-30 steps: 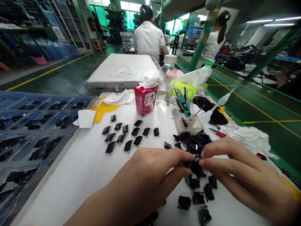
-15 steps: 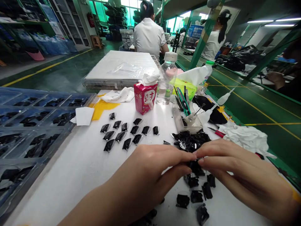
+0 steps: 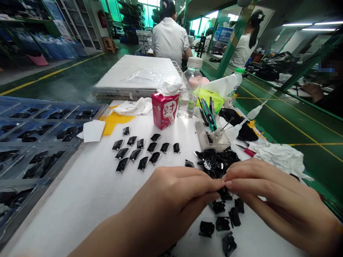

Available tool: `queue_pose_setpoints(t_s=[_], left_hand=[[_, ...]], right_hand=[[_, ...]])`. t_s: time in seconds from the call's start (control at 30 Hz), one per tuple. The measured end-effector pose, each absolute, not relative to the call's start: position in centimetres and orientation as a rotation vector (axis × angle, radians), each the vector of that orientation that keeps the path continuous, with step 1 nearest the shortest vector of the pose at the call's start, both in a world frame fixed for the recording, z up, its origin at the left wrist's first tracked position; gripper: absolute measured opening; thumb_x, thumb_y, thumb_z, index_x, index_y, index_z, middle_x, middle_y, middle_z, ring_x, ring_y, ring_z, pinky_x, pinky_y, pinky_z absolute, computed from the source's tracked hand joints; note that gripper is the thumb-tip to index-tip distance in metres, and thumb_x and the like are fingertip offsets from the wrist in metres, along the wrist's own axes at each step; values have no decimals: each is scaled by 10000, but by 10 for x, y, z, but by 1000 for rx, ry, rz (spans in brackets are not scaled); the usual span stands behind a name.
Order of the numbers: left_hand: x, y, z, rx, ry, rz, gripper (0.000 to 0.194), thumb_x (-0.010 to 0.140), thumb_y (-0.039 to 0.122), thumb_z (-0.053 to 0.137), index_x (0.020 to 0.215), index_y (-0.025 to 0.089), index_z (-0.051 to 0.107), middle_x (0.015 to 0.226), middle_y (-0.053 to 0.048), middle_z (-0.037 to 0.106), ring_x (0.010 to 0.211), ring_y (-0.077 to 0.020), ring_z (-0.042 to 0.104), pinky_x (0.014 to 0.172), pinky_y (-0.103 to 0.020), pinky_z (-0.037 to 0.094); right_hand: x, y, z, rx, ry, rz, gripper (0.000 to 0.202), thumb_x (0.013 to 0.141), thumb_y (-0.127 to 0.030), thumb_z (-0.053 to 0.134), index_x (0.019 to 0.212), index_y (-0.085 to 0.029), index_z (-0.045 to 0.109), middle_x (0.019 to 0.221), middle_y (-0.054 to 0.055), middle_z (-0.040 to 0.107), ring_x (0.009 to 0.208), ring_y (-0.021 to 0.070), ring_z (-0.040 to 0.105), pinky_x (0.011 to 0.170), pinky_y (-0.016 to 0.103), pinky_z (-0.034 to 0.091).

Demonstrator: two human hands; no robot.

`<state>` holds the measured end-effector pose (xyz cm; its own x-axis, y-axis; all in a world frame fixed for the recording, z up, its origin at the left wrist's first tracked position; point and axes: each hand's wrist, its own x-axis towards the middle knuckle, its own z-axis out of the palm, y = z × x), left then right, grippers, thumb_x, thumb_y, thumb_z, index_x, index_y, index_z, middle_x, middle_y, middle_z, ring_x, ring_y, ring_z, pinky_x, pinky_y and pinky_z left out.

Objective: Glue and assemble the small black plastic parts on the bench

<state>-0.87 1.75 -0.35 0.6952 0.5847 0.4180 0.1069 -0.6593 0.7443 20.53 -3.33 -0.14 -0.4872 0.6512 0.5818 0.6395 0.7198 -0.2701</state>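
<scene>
My left hand (image 3: 178, 196) and my right hand (image 3: 270, 192) meet fingertip to fingertip above the white work surface (image 3: 102, 200). Both are closed in a pinch; whatever lies between the fingertips is hidden or too small to name. Just behind them is a heap of glossy black pieces (image 3: 214, 160). Below the fingers lie several loose black pieces with clear film edges, among them one black piece (image 3: 206, 228) near my left hand. Farther left, several curved black pieces with clear tabs (image 3: 135, 154) are spread in loose rows.
A compartmented plastic tray (image 3: 48, 146) holding black pieces stands at the left. Beyond the hands are a red tissue box (image 3: 164, 110), a clear bottle (image 3: 191, 85), a tool box (image 3: 206, 139) with cutters and tweezers, and a white cloth (image 3: 281, 160). Another person (image 3: 170, 39) sits ahead.
My fingertips have drawn closer together and now touch, with the left hand shifted slightly to the right. The view has shifted a little. The pieces on the surface keep their arrangement.
</scene>
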Motion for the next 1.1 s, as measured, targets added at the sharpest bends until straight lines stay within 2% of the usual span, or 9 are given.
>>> queue_pose_setpoints(t_s=[0.37,0.5,0.6,0.73,0.83,0.97,1.1], left_hand=[[-5,16,-2,2103,546,983,119,810,66,694,901,134,731,869,-30,789,780,-126,741,749,-133,568],[-6,16,-1,2118,520,1013,109,819,69,683,880,152,721,864,-34,788,779,-133,742,751,-152,583],[-6,16,-4,2147,452,1071,109,822,50,675,893,124,712,877,-57,784,796,-136,739,767,-164,585],[-2,13,-10,2254,475,1110,57,802,68,708,852,93,699,812,-61,762,728,-143,720,691,-187,578],[-1,8,-12,2309,574,1113,32,808,57,684,818,87,679,743,-53,728,655,-140,685,617,-211,548],[-1,5,-9,2225,635,1114,57,803,37,670,821,90,667,735,-46,720,662,-123,679,621,-188,522],[0,6,-7,2237,610,1160,65,793,36,692,816,91,665,744,-50,724,671,-123,683,645,-184,524]], right_hand=[[209,-38,0,-947,-2279,5,199,878,5,521,998,-114,628,937,94,664,965,174,612,869,293,526],[209,-39,3,-952,-2294,-34,160,910,-37,511,974,-122,630,923,88,675,945,158,627,888,274,517],[208,-40,1,-960,-2275,-26,160,921,-48,501,980,-129,626,924,83,670,947,157,627,884,271,507],[205,-42,-8,-991,-2215,107,178,907,-29,514,1027,-135,590,991,94,642,976,171,603,842,292,491],[202,-40,-13,-999,-2176,291,199,899,-38,529,1047,-169,553,969,64,625,930,160,594,764,278,495],[199,-36,-13,-1055,-2119,521,182,914,-89,528,1074,-174,532,996,52,592,956,141,548,779,248,485],[196,-34,-11,-996,-2101,697,172,938,-79,444,1045,-174,540,992,54,579,932,141,526,787,267,475]])
